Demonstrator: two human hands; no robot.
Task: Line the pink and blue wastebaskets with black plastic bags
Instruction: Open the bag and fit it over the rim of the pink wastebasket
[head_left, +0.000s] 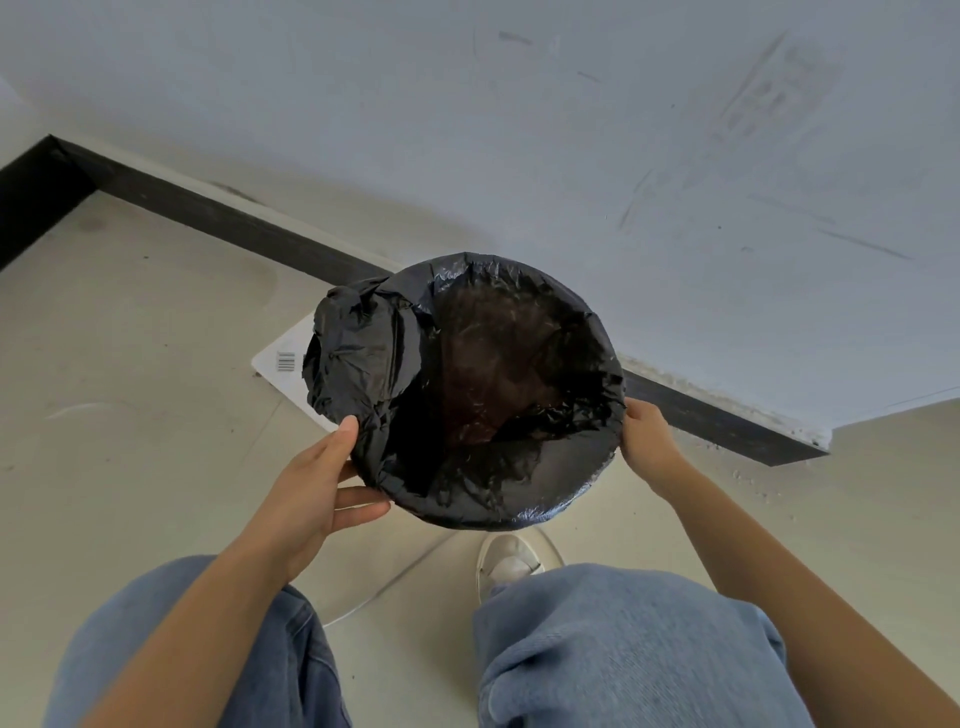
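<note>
A round wastebasket stands in front of me, seen from above, lined with a black plastic bag (498, 395) that is folded over its whole rim. The bag hides the basket's colour; a reddish-pink tint shows through the film inside. A bunched flap of bag (358, 348) hangs over the left side. My left hand (317, 493) grips the bag-covered rim at the lower left, thumb on top. My right hand (647, 436) holds the rim at the right side. No second wastebasket is in view.
A white flat packet with a barcode (285, 361) lies on the pale floor behind the basket's left side. A black skirting board (234, 218) runs along the white wall. My knees in blue jeans and one white shoe (511, 561) are below the basket.
</note>
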